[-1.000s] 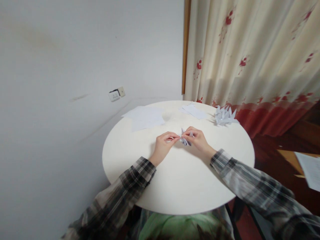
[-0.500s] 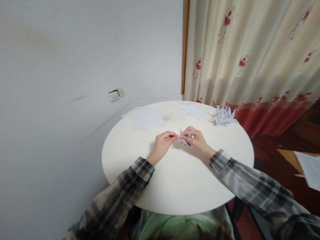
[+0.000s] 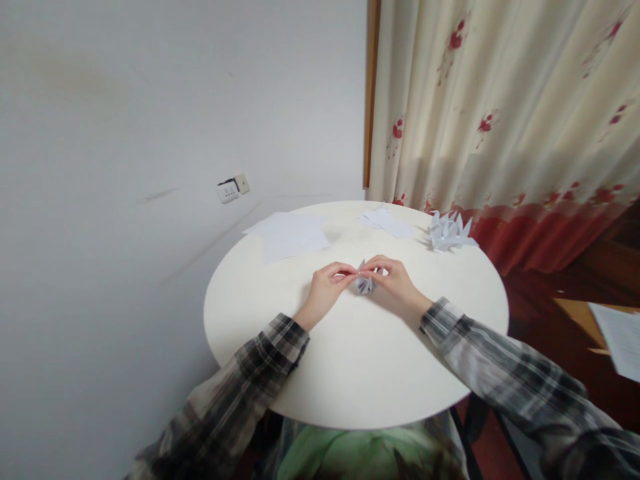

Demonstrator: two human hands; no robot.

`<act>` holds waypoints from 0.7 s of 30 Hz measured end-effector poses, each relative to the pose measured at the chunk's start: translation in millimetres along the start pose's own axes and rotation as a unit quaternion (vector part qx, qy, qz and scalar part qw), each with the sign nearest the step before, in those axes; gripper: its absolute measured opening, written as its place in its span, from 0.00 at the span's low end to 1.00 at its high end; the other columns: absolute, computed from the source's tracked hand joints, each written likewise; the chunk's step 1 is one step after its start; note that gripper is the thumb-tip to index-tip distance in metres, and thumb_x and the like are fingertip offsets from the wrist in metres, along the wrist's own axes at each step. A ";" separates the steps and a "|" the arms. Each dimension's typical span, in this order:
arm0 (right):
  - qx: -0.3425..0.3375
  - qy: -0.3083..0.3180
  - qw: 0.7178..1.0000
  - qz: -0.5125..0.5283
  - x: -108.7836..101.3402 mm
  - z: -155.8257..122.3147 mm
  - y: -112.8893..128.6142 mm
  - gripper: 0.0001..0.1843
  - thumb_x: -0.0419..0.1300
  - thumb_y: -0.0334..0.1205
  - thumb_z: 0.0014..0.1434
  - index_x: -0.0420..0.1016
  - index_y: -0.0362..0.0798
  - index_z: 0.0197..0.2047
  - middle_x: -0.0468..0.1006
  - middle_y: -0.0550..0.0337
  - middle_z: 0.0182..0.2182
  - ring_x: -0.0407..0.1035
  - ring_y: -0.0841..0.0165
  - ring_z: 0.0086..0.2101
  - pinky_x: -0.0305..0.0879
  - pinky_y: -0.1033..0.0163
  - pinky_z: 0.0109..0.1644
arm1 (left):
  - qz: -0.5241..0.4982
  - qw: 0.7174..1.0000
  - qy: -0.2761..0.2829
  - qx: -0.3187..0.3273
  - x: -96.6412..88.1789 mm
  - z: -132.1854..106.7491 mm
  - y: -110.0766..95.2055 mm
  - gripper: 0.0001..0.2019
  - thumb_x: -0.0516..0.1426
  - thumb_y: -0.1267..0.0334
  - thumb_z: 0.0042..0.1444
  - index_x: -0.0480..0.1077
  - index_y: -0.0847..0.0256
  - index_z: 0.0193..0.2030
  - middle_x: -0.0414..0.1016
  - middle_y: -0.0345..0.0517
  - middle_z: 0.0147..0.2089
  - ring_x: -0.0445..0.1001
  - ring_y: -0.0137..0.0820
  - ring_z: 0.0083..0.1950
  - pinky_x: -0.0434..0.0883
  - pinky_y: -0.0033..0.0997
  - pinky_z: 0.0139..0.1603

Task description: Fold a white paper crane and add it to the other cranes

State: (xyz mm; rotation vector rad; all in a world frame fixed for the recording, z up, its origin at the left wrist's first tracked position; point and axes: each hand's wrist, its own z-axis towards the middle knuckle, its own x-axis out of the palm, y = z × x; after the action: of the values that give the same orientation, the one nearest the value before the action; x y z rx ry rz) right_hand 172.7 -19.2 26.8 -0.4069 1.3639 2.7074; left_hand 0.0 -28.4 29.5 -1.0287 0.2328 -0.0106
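A small folded white paper piece is pinched between both my hands over the middle of the round cream table. My left hand grips its left side with thumb and fingers closed. My right hand closes on its right side, fingers curled over it. Both wrists rest low near the tabletop. Most of the paper piece is hidden by my fingers.
Flat white sheets lie at the table's back left, and a smaller stack of paper at the back. A pile of spiky folded paper figures sits at the back right. A floral curtain hangs behind; a wall socket is at left.
The folded paper has been drawn in more tightly between my fingertips; its lower point shows less than before. Both hands stay in nearly the same place.
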 end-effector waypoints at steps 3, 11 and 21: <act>0.020 -0.019 1.000 0.006 0.5 1.1 -2.0 0.08 0.63 0.43 0.48 0.76 0.47 0.26 0.75 0.59 0.26 0.65 0.70 0.28 0.59 0.64 0.34 | -0.008 1.000 -0.010 -0.005 1.7 0.0 2.1 0.09 0.62 0.61 0.46 0.70 0.64 0.31 0.74 0.43 0.32 0.73 0.29 0.34 0.72 0.30 0.38; 0.036 -0.032 0.999 0.004 0.9 1.6 1.1 0.07 0.64 0.41 0.47 0.76 0.46 0.25 0.75 0.59 0.25 0.65 0.71 0.27 0.58 0.64 0.33 | -0.005 0.999 -0.018 -0.026 2.6 -0.3 3.5 0.09 0.62 0.61 0.45 0.68 0.64 0.29 0.71 0.41 0.29 0.71 0.27 0.32 0.70 0.27 0.34; -0.008 -0.019 1.000 0.001 -0.5 0.3 -1.8 0.05 0.64 0.40 0.49 0.78 0.48 0.27 0.76 0.58 0.27 0.67 0.69 0.30 0.61 0.63 0.35 | -0.016 0.999 -0.025 -0.037 1.2 -0.2 0.5 0.08 0.62 0.61 0.45 0.70 0.64 0.28 0.74 0.43 0.29 0.73 0.29 0.32 0.71 0.30 0.36</act>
State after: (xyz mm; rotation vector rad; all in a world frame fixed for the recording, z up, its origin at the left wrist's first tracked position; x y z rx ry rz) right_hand 173.4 -17.8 25.7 -0.3549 1.3347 2.7151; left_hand 1.1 -28.4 28.8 -1.1046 0.1724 -0.0051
